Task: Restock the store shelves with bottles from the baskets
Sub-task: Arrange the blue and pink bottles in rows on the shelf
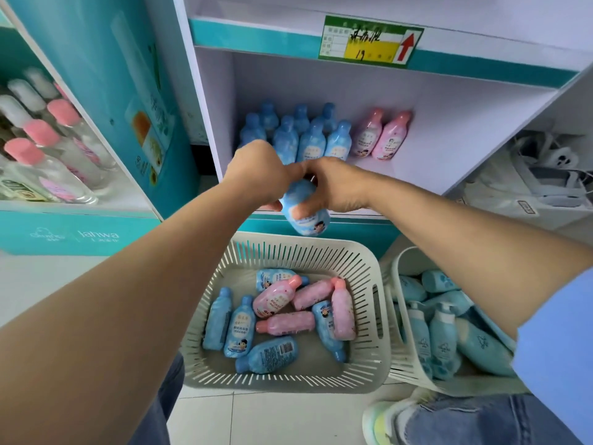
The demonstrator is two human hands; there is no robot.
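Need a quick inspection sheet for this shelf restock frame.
surface: white shelf, bare on its right side.
job's things: blue bottles and two pink bottles upright on the shelf; mixed basket and tilted teal-bottle basket below.
clutter: white bags right of the shelf.
grips: left grip and right grip both hold the held blue bottle.
cables: possible cords among the bags, unclear.
surroundings: side display of pink-capped bottles; price tag.

White shelf (433,152) with upright blue bottles (308,142) beside two pink bottles (382,136); slatted basket (288,250) on tiled floor (272,419).
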